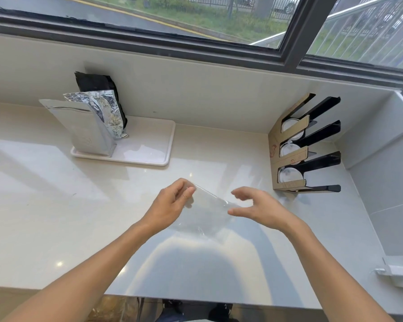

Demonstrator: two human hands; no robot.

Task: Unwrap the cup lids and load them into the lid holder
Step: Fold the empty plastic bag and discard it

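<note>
1. Fingers (pixel 187 191) of left hand (pixel 170 205): pinching the clear plastic wrapper (pixel 205 212) above the counter (pixel 56 205).
2. Right hand (pixel 256 206): fingers spread, thumb touching the wrapper's edge.
3. Lid holder (pixel 289 147): against the right wall, white lids (pixel 289 175) in its slots.

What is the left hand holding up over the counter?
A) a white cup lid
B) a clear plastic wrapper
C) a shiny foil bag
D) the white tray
B. The left hand pinches the top corner of a clear plastic wrapper above the counter, while the foil bags stand far off on the white tray.
</note>
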